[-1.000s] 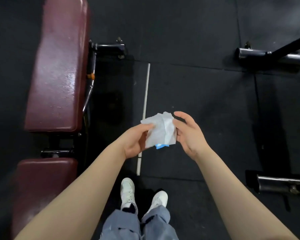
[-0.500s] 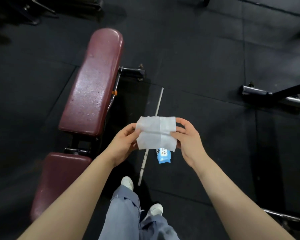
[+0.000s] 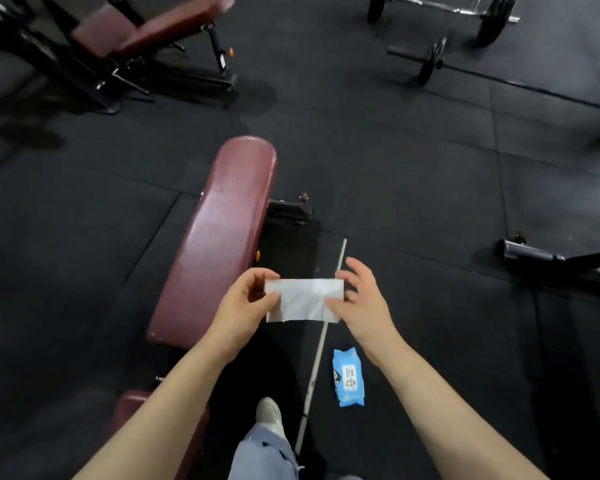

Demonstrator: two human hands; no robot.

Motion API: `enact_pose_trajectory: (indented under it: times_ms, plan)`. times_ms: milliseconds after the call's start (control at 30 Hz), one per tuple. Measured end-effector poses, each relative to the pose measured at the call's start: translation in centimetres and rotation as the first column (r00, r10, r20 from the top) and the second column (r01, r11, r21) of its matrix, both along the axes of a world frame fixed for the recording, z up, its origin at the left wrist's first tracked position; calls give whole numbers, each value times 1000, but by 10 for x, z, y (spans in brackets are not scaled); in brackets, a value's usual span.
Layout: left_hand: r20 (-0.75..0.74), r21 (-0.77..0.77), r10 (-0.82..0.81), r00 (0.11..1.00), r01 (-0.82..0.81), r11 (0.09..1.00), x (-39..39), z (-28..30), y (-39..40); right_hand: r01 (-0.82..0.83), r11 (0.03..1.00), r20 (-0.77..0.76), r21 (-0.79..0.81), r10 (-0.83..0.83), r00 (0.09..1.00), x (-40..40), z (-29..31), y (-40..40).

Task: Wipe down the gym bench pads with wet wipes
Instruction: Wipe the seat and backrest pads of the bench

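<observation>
Black rubber floor tiles cover the gym, and everything below is placed against the maroon bench pad lying lengthwise at the middle; far behind it and to its left a second bench stands tilted on a black frame; below its near end, at the lower edge, the smaller seat pad shows in part; just right of the pad's near end the left hand pinches the left edge of a folded white wipe between thumb and fingers, and the right hand pinches the other edge with its thumb, fingers spread loose behind it; the wipe hangs in the air, beside the pad and not touching it; the likely trouble is that the right hand's light hold slips and the wipe drops onto the floor and picks up grit, or that it stays folded and cleans only a narrow strip; a thin pale rod lies underfoot and could trip a step; right of it the blue wipe pack lies flat, its label print too small to read; barbells rest far behind and right.
</observation>
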State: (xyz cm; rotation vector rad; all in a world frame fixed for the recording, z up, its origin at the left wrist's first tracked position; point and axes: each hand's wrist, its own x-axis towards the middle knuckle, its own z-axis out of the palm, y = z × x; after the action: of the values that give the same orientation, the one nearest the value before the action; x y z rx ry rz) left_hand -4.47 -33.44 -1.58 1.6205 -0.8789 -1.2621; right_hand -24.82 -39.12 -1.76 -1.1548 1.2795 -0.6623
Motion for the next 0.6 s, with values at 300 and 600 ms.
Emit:
enact_pose_trajectory:
  times_ms: [300,600]
  plan:
    - [-21,208,89,996,-82,975,56,-15,-93,8,947,103,322,-44,994,62,-5,-97]
    - [77,117,280,957,-288,950,58,-23,-211,-197,952,114,232,175,978,91,-6,-233]
